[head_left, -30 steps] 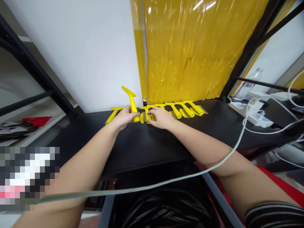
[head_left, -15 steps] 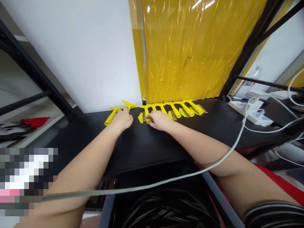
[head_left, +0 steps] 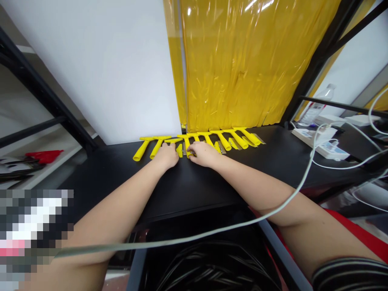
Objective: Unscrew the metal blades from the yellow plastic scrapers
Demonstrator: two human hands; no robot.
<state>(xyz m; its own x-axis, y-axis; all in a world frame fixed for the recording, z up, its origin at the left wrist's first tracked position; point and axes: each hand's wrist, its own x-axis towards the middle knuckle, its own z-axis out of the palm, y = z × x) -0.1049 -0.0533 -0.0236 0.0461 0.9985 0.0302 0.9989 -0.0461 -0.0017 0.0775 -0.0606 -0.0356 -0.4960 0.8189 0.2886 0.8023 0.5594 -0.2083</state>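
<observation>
Head view showed both bare hands reaching to the back edge of the matte black tabletop (head_left: 194, 182), where a row of yellow plastic T-handled scrapers (head_left: 209, 139) lay side by side against the white wall (head_left: 100, 72) and the foot of the translucent yellow plastic strip curtain (head_left: 242, 60).

The left hand (head_left: 166, 155) lay palm down with its fingers curled over one scraper handle near the middle of the row; whether it pinched the handle or only pressed on it could not be told, since the hand hid the contact. The right hand (head_left: 204, 153) rested just beside it, fingertips bent onto another short yellow piece, and its grip was hidden in the same way. Two scrapers (head_left: 150, 146) lay free just left of the left hand, handles pointing toward the person.

As a judgement, doing this well called for keeping each T-head square to the wall and each handle parallel to its neighbours, sliding a piece flat on the tabletop and not lifting it, so the adjoining ones were not knocked askew. Thin metal blades seemed to lie among the pieces on the right, so fingertips were best kept on the plastic.

A white cable (head_left: 291, 194) crossed over the right forearm, near enough to snag.
</observation>
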